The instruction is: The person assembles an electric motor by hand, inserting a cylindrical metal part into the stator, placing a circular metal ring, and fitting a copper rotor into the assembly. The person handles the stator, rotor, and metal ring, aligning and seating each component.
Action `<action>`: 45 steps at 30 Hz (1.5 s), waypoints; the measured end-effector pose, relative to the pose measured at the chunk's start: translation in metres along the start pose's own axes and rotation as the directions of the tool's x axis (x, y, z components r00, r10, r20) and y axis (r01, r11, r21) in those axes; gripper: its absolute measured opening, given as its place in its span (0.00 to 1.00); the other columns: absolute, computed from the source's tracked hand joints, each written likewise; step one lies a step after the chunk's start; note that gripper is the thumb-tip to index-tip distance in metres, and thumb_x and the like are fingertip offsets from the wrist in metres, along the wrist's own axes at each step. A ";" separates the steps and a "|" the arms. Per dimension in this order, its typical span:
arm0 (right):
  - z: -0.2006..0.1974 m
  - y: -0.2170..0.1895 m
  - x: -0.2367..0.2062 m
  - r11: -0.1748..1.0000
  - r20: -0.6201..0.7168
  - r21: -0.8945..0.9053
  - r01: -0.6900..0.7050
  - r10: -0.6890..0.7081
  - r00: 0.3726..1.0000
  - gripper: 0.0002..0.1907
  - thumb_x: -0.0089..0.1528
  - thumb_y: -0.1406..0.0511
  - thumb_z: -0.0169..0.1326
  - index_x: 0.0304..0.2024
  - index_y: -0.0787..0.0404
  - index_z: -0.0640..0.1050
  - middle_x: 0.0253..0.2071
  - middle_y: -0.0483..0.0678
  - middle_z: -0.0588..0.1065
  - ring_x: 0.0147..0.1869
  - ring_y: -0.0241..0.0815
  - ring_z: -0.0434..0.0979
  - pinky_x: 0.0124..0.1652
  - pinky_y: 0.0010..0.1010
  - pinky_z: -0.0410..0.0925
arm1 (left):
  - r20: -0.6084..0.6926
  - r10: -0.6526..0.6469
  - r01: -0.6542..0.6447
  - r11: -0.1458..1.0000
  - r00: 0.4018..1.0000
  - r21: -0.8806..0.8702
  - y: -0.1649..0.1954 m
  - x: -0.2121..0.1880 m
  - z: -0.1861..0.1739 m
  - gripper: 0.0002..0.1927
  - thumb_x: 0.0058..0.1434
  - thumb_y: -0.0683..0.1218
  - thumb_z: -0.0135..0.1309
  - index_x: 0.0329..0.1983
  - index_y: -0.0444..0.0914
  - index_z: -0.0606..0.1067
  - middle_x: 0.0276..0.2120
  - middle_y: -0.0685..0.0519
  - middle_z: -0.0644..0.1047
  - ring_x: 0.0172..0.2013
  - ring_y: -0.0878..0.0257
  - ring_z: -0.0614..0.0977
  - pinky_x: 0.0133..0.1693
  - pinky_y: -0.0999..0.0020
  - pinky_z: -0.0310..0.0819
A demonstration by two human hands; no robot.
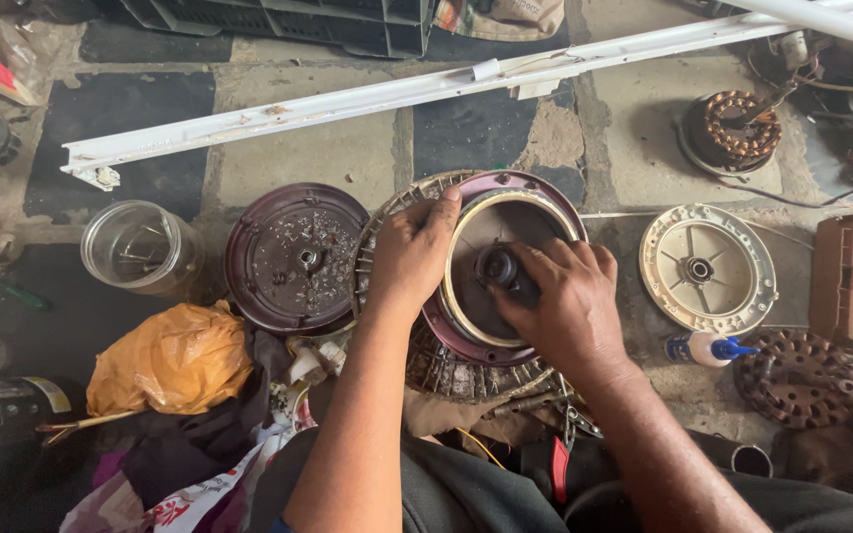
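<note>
Motor housing: maroon round shell [535, 197] with a pale ring inside, on the floor in the middle, just ahead of the person's lap
Left hand: [409, 255] clamped over the housing's left rim, thumb hooked inside
Right hand: [563, 296] fingers closed around the dark centre hub [499, 266]
Doing it well: I judge a braced rim and a square, even turn at the hub matter most
Textures: ribbed metal core [446, 370] beneath; dusty maroon cover [293, 257] left; cream cover [708, 268] right; clear jar [140, 247] far left
</note>
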State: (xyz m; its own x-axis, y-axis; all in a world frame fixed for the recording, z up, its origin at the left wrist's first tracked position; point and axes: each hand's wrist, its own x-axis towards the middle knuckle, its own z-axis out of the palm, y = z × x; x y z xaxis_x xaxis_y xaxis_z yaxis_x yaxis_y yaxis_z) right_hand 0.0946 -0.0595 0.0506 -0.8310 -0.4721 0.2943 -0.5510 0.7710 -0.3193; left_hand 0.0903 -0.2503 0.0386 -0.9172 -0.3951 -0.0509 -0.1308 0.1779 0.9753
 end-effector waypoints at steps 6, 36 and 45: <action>-0.025 0.024 0.008 0.987 -0.112 0.157 -0.030 0.048 0.993 0.24 0.59 0.66 0.61 0.59 0.59 0.79 0.46 0.50 0.80 0.49 0.45 0.79 0.55 0.42 0.69 | 0.000 0.017 -0.017 1.000 1.000 -0.015 -0.003 0.000 0.000 0.24 0.68 0.59 0.52 0.35 0.33 0.82 0.21 0.53 0.79 0.26 0.69 0.76 0.31 0.66 0.72; -0.021 0.005 0.013 0.986 0.046 -0.057 0.157 -0.155 0.987 0.26 0.54 0.53 0.66 0.51 0.57 0.81 0.43 0.49 0.78 0.51 0.50 0.76 0.59 0.50 0.62 | 0.027 -0.014 0.015 0.999 1.000 -0.040 -0.002 0.001 0.000 0.24 0.68 0.60 0.52 0.36 0.35 0.83 0.21 0.54 0.79 0.26 0.69 0.77 0.30 0.67 0.71; -0.009 -0.016 0.007 0.992 -0.022 -0.092 -0.088 0.086 0.996 0.25 0.54 0.46 0.65 0.39 0.60 0.83 0.30 0.49 0.79 0.40 0.51 0.80 0.52 0.50 0.63 | 0.013 0.015 -0.014 0.998 1.000 -0.058 -0.002 0.000 0.001 0.23 0.67 0.59 0.52 0.37 0.35 0.83 0.22 0.55 0.79 0.26 0.69 0.77 0.30 0.67 0.72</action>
State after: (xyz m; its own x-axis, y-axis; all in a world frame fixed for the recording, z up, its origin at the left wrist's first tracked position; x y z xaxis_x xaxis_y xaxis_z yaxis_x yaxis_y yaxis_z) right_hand 0.0985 -0.0714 0.0656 -0.8736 -0.3941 0.2855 -0.4665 0.8454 -0.2602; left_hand 0.0904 -0.2492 0.0362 -0.9239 -0.3805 -0.0389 -0.0955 0.1311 0.9868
